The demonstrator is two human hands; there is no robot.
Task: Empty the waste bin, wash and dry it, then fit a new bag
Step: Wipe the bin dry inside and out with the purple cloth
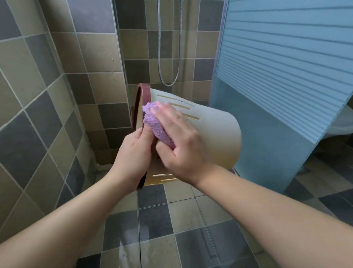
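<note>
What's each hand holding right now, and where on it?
The left hand grips the waste bin at its dark red rim, holding it tipped sideways. The right hand presses a purple cloth against the bin's outer wall, thumb under the cloth.

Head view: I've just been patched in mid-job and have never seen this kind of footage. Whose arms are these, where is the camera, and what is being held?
No machine here: a person wears a camera on the head, looking down at their own arms in a tiled bathroom. The left hand grips the dark red rim of a cream waste bin, held up on its side with its mouth facing left. The right hand presses a purple cloth against the bin's outer wall. Behind hang a shower hose and a frosted glass panel.
</note>
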